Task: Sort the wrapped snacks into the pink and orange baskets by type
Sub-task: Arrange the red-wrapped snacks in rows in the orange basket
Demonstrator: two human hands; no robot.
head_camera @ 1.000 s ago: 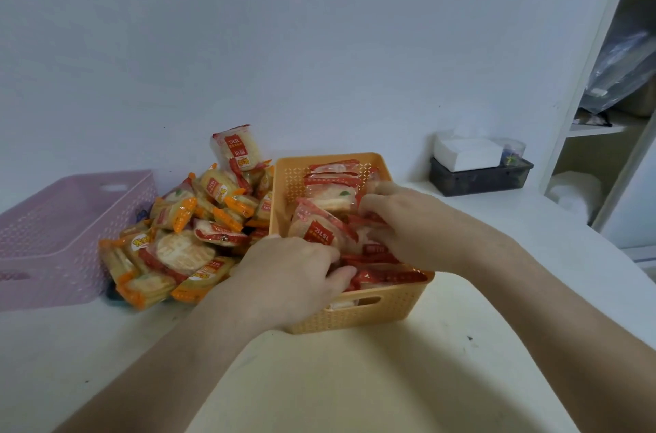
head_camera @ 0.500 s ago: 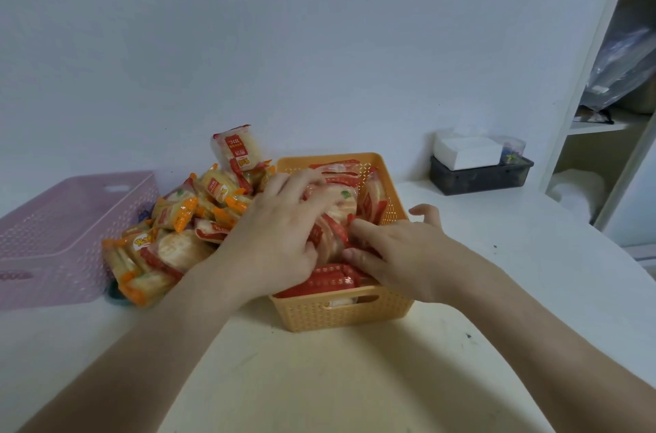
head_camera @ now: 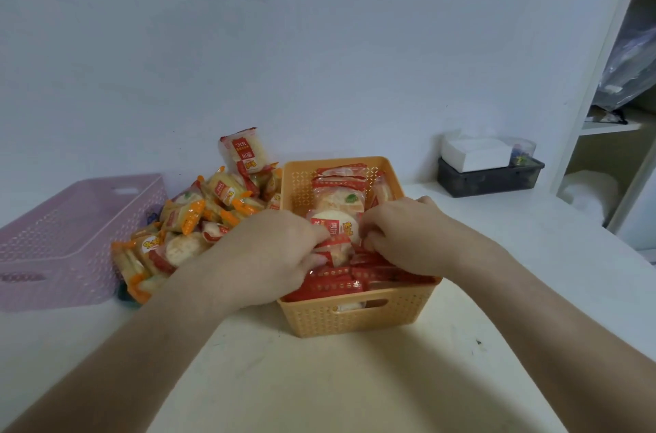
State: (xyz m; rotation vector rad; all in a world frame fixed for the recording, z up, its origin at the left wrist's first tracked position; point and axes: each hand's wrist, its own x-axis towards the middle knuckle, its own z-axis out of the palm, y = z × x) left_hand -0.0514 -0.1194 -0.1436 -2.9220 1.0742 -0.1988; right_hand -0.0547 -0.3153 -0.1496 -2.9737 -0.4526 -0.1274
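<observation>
I see both hands over the orange basket (head_camera: 358,319); the left hand (head_camera: 269,255) and right hand (head_camera: 408,237) curl their fingers onto one red-wrapped snack (head_camera: 333,228) lying atop its packets; the unsorted pile (head_camera: 191,219) sits between it and the pink basket (head_camera: 64,241)

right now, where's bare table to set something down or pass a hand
Bare table in front of the orange basket, and right of it up to the dark tray. Crowded: the snack pile fills the gap to the pink basket; left hand and right hand grip snacks inside the orange one.
</observation>
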